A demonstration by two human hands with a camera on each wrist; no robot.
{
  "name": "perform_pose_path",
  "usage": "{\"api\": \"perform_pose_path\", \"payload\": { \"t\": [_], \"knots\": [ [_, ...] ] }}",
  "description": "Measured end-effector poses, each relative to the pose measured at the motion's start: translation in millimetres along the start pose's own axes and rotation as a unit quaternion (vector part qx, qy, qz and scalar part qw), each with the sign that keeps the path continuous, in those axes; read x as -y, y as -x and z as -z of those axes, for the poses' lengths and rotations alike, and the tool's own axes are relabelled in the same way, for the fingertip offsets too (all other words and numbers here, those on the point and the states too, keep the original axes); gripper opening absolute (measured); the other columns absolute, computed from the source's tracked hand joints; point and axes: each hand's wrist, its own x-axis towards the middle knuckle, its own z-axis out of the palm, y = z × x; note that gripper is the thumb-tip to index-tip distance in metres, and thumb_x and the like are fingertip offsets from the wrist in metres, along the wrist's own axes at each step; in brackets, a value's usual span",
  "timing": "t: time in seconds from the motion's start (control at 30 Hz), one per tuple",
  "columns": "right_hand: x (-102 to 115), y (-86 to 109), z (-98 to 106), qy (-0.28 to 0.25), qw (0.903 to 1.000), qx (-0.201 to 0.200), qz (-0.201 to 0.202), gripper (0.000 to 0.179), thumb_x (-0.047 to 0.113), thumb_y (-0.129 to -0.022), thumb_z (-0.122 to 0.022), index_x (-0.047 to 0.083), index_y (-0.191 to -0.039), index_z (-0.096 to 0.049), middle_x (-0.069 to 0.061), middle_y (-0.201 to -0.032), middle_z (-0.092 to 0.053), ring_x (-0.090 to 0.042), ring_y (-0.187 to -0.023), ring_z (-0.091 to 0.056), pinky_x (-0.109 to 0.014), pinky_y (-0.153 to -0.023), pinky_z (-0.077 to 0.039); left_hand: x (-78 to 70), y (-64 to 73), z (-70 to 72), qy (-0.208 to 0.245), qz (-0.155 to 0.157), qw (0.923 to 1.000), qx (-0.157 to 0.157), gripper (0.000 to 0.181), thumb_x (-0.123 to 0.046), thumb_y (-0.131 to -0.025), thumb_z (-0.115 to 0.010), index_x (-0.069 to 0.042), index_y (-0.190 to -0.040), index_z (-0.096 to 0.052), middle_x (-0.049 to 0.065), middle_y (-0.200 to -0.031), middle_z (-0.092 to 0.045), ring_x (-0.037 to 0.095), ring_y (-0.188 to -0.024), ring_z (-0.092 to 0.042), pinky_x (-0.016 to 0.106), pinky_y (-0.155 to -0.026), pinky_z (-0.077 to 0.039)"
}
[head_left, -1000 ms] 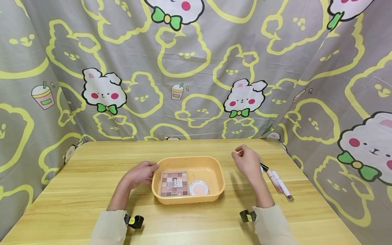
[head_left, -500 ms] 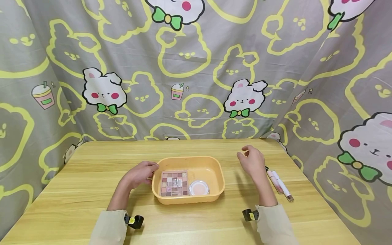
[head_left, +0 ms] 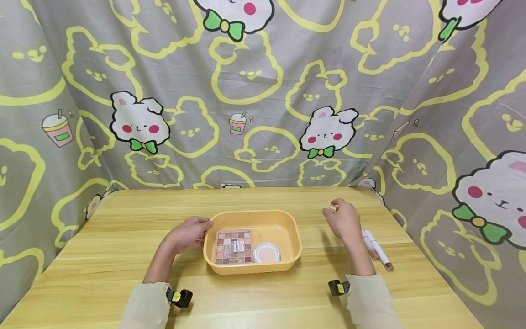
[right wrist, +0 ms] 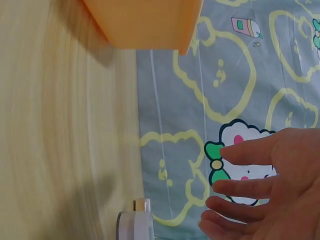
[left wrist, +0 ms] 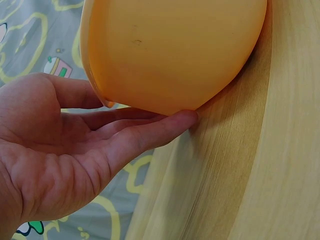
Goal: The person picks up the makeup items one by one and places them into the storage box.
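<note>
Right hand (head_left: pixel 343 220), fingers extended and empty, has shifted outward, likely bringing the white tube (head_left: pixel 378 249) at its right nearer reach; left hand (head_left: pixel 190 234), fingers extended, touches the tray (head_left: pixel 255 270) between both hands.

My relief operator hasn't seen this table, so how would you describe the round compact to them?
On the wooden table stands an orange-yellow tray. Inside it, toward the near side, lies the round compact, pale pink in the middle with a clear rim. Its neighbour in the tray, the palette, is squarish with many coloured squares.
</note>
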Motion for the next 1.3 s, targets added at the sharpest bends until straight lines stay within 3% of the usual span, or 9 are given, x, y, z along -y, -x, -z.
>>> {"api": "perform_pose_path", "payload": {
  "t": [0.5, 0.73, 1.13, 1.3],
  "knots": [
    [-14.9, -2.5, -1.8, 0.039, 0.9987, 0.009, -0.031, 0.048, 0.024, -0.094, -0.06, -0.011, -0.126, -0.059, -0.036, -0.122, -0.061, -0.053, -0.114, -0.057, -0.059, -0.096, -0.047, 0.4, 0.4, -0.6, 0.0, 0.003, 1.0, -0.004, 0.052, -0.019, -0.11, -0.035, 0.018, -0.147, -0.035, 0.034, -0.14, -0.053, 0.043, -0.128, -0.057, 0.047, -0.093, -0.059],
    [-23.4, -4.9, -5.3, 0.053, 0.9976, 0.017, -0.042, 0.047, 0.023, -0.093, -0.059, -0.011, -0.126, -0.059, -0.037, -0.121, -0.061, -0.055, -0.113, -0.057, -0.06, -0.093, -0.047, -1.4, 1.3, 1.0, -0.005, -0.007, 0.9999, 0.009, 0.054, -0.02, -0.111, -0.034, 0.02, -0.147, -0.032, 0.036, -0.14, -0.051, 0.044, -0.129, -0.056, 0.048, -0.093, -0.059],
    [-33.4, -5.7, -8.8, 0.07, 0.9962, 0.021, -0.047, 0.041, 0.02, -0.091, -0.062, -0.011, -0.117, -0.062, -0.033, -0.107, -0.064, -0.045, -0.096, -0.058, -0.055, -0.082, -0.048, -0.8, 1.0, -0.5, -0.002, 0.0, 1.0, -0.003, 0.052, -0.02, -0.11, -0.036, 0.017, -0.147, -0.035, 0.033, -0.139, -0.054, 0.04, -0.127, -0.059, 0.045, -0.092, -0.059],
    [-35.3, -6.3, -10.9, 0.068, 0.9958, 0.027, -0.055, 0.045, 0.02, -0.089, -0.062, -0.012, -0.12, -0.061, -0.034, -0.109, -0.063, -0.046, -0.097, -0.058, -0.055, -0.083, -0.049, -1.3, 0.8, 0.1, -0.005, -0.001, 1.0, -0.003, 0.054, -0.021, -0.11, -0.036, 0.018, -0.147, -0.034, 0.034, -0.139, -0.053, 0.041, -0.127, -0.058, 0.045, -0.092, -0.059]
  ]
}}
